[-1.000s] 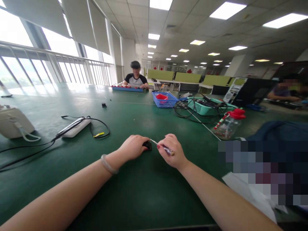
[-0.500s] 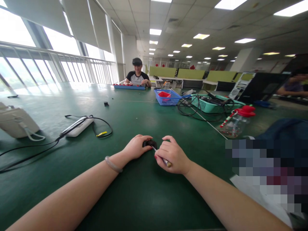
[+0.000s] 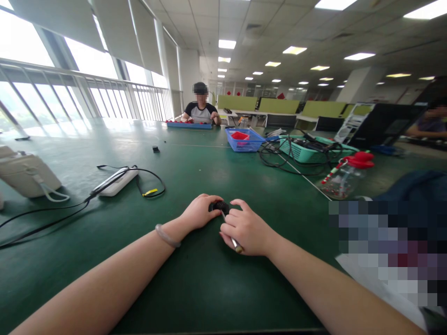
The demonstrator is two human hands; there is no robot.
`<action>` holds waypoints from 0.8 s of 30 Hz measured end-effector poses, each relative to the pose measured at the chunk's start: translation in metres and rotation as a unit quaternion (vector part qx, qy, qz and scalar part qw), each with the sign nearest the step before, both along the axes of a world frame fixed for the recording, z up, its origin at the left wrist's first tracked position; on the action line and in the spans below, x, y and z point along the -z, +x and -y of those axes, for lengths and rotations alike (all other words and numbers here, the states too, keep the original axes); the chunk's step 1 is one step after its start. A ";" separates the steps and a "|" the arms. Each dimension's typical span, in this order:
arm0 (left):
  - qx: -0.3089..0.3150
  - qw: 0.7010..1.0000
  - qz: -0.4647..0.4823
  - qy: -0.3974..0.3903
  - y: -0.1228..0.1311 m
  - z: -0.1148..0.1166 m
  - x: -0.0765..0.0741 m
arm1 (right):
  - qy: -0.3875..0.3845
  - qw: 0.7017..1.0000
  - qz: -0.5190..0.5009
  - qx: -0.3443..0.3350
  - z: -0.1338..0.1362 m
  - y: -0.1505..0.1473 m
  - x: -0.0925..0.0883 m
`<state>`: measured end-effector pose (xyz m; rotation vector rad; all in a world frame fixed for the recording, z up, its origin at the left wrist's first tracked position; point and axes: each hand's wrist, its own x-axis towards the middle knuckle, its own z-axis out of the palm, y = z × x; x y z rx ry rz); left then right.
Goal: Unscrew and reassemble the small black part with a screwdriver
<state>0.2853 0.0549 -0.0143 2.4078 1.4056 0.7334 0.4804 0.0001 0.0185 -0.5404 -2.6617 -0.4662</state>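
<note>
My left hand [image 3: 199, 211] is closed around a small black part [image 3: 220, 206] and steadies it on the green table [image 3: 195, 288]. The part is dark and too small for me to name its kind. In my right hand [image 3: 244, 228] is a slim metal tool [image 3: 236, 244] with a rounded, brass-coloured end, gripped by curled fingers. Its shaft runs up to the black part, and the tip appears to touch it. My fingers hide some of both the part and the tool.
To the left lie a white power bank-like block [image 3: 117, 183], black cables [image 3: 78, 204] and a white case [image 3: 28, 172]. Blue [image 3: 244, 142] and green baskets [image 3: 303, 151] stand ahead right, near a red-lidded bottle [image 3: 344, 177]. Another person [image 3: 200, 109] sits opposite behind a blue tray [image 3: 188, 124].
The tool in my right hand has swung to a steeper angle, its rear end moving left and toward me. My left hand stays on the black part. The view has shifted slightly.
</note>
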 end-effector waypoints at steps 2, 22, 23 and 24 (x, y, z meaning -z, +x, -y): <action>0.004 1.000 -0.001 0.000 0.000 0.000 0.000 | -0.014 0.998 -0.052 0.012 -0.003 0.006 -0.003; 0.011 1.000 -0.010 -0.001 0.000 0.007 -0.005 | -0.018 0.993 -0.116 0.032 -0.013 0.019 -0.003; 0.011 1.000 -0.010 -0.001 0.000 0.006 -0.005 | -0.026 0.991 -0.124 0.036 -0.015 0.019 -0.002; 0.010 1.000 -0.012 0.000 0.000 0.006 -0.005 | -0.036 0.989 -0.134 0.041 -0.017 0.020 -0.001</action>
